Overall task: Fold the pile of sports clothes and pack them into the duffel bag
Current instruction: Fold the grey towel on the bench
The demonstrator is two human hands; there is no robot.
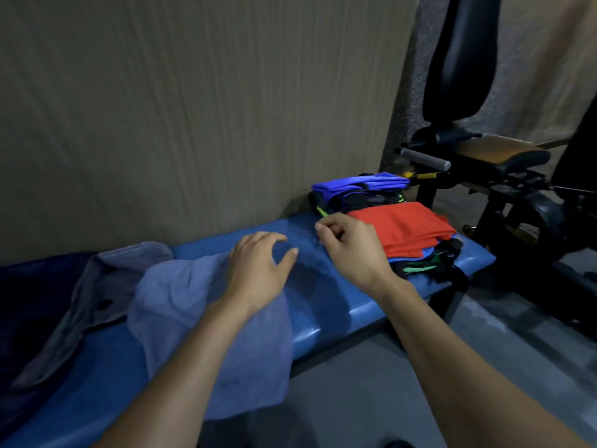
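Sports clothes lie in two places on a long blue padded bench (pixel 323 305). At the right hand (pixel 350 250), the fingers are curled inward, thumb tip meeting the forefinger. Whether they pinch anything is not clear; a thin yellow-green strip pokes out just above the knuckles. Just beside this hand, on its right, sits a pile topped by a folded red shirt (pixel 407 229), with black and green garments (pixel 429 265) underneath. Behind that, against the ribbed grey wall (pixel 193 108), rests a second stack topped by a bright blue garment (pixel 358 184). The left hand (pixel 258 270) hovers with fingers spread and relaxed, its wrist over a crumpled pale blue cloth (pixel 210 334) that drapes off the bench's near edge. This cloth runs lengthwise from the left hand back toward the person, so the left hand is nearer to it. A grey garment (pixel 106 286) lies farther left, and beyond it something dark blue, possibly the duffel bag. Gym equipment (pixel 484 163) stands on the right.
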